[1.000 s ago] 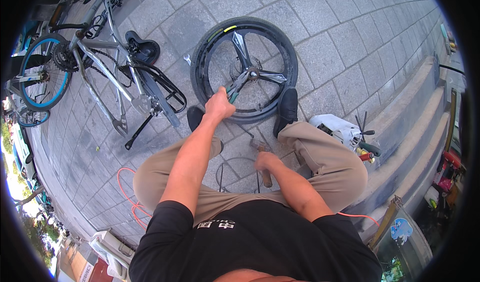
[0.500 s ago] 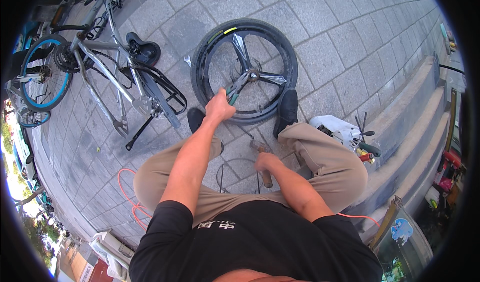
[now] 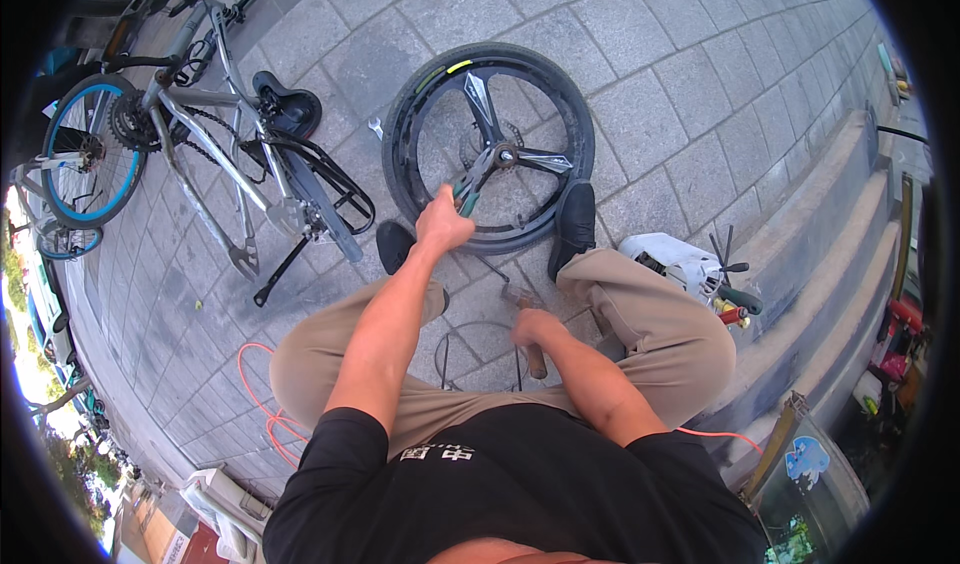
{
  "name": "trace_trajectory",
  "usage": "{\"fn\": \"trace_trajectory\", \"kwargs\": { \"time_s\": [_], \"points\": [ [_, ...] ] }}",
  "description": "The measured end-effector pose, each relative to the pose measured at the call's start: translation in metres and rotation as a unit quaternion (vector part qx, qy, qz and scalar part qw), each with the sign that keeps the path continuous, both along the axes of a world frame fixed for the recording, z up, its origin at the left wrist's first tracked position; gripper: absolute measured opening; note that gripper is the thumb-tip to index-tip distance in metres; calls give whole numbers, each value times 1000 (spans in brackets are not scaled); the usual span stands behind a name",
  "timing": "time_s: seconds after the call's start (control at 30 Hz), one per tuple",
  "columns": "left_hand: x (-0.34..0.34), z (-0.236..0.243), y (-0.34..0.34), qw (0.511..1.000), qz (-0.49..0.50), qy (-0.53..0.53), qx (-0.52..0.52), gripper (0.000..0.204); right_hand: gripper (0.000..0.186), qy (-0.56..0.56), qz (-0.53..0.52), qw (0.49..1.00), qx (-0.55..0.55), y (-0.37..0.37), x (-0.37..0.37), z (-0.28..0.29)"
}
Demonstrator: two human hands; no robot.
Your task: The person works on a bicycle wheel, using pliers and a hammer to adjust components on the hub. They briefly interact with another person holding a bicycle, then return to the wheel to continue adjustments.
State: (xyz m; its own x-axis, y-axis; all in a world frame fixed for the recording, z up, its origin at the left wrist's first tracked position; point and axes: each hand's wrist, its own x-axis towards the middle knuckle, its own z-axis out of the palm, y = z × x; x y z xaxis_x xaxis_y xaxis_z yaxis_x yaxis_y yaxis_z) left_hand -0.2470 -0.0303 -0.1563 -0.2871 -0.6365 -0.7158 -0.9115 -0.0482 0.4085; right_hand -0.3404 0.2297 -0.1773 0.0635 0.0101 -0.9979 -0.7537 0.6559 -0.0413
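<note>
A bicycle wheel (image 3: 397, 129) with a black tyre and three broad spokes lies flat on the paving, between and just ahead of my feet. My left hand (image 3: 444, 224) is closed round the green handles of a pair of pliers (image 3: 466, 192), whose metal jaws reach over the wheel to the spoke beside the hub (image 3: 506, 156). What the jaws grip, if anything, is too small to tell. Lower and to the right, between my knees, my right hand (image 3: 538, 328) is wrapped round the wooden handle of a hammer (image 3: 537, 363). Its head points toward the wheel, apart from it.
A silver bicycle frame (image 3: 222, 142) lies at the left, a black saddle (image 3: 290, 106) attached. A small wrench (image 3: 376, 128) rests left of the wheel. Right of my foot is a white container (image 3: 672, 257) with tools, close to stone steps (image 3: 800, 274). An orange cord (image 3: 248, 384) curls behind my left knee.
</note>
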Motion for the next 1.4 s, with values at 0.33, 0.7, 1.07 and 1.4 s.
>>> {"fn": "trace_trajectory", "kwargs": {
  "time_s": [0.33,0.7,1.07,1.4],
  "points": [
    [1,-10,5,1000,18,-20,16,50,45,17,-21,1000,3,-15,-4,27],
    [-21,5,-27,998,-55,4,-22,45,44,20,-31,999,-5,-7,-1,17],
    [-31,-19,-73,984,-175,-7,4,43,46,15,-30,999,3,-12,-6,21],
    [-33,-18,-87,974,-227,-10,14,37,45,19,-50,999,6,-8,-6,14]
  ]
}}
